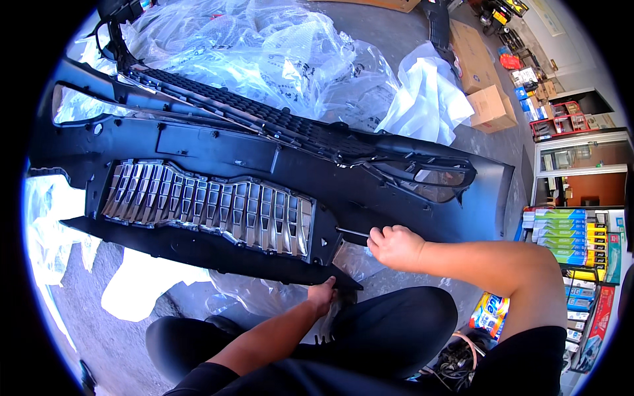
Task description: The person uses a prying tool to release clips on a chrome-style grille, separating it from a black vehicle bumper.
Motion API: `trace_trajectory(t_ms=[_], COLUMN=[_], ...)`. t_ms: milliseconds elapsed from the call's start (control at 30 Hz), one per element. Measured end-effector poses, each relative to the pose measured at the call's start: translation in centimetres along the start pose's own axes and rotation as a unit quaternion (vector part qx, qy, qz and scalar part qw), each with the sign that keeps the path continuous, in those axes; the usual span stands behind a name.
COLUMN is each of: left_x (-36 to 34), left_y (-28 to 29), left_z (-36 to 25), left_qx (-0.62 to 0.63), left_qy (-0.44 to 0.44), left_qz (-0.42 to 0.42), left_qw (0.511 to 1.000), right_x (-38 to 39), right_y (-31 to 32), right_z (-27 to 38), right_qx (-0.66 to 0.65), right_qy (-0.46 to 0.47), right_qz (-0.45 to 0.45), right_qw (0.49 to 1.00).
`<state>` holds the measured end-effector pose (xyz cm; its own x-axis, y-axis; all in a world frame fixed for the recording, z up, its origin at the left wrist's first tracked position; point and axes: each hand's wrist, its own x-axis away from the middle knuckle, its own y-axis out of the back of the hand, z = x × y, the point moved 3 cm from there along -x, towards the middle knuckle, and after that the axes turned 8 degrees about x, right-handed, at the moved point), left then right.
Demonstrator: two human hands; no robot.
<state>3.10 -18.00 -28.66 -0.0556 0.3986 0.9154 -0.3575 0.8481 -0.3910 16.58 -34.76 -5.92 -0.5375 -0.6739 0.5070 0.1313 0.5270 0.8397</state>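
A large black car bumper [422, 214] lies with its inner side up across the floor in front of me. Set into it is a chrome grille [211, 204] with many upright slats. My right hand [398, 248] is closed around a screwdriver [353, 232]; its handle is hidden in my fist, and the thin shaft points left to the bumper beside the grille's right end. My left hand [321, 297] grips the bumper's near lower edge, just below the grille's right corner. A black mesh lower grille [264, 119] rests across the bumper's far side.
Clear plastic wrap [264, 53] is heaped beyond the bumper, with a white foam sheet [426, 96] to its right. Cardboard boxes [492, 109] stand at the far right. Shelves with boxed goods [561, 237] line the right side. A colourful bag [490, 313] and cables [456, 363] lie by my right knee.
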Motion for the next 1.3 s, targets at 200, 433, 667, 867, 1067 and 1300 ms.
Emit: trace_trajectory(t_ms=[200,433,667,867,1067,1300], left_x=[-2.5,-2.2,-2.3,-1.2,-0.7,-1.5], left_y=[2.0,2.1,1.5,0.9,0.6,1.2], left_z=[1.0,1.3,1.1,0.5,0.2,0.9], left_qx=[0.019,-0.005,0.023,0.017,0.008,0.034], left_qy=[0.010,0.003,-0.020,-0.017,-0.033,0.003], left_qz=[0.010,0.001,0.019,0.007,0.011,0.032], left_qw=[1.000,1.000,0.999,1.000,0.999,0.999], right_x=[-1.5,-0.5,-1.5,-2.8,-2.2,-1.7], right_y=[-1.3,-3.5,0.6,0.5,-0.4,-1.6], right_z=[-0.2,-0.1,-0.5,0.5,0.8,0.2], right_qx=[-0.248,-0.569,-0.153,-0.124,-0.171,-0.400], right_qy=[-0.197,-0.513,-0.146,-0.115,-0.181,-0.408], right_qz=[0.092,0.122,0.159,0.146,0.136,0.107], right_qw=[0.944,0.631,0.964,0.975,0.959,0.814])
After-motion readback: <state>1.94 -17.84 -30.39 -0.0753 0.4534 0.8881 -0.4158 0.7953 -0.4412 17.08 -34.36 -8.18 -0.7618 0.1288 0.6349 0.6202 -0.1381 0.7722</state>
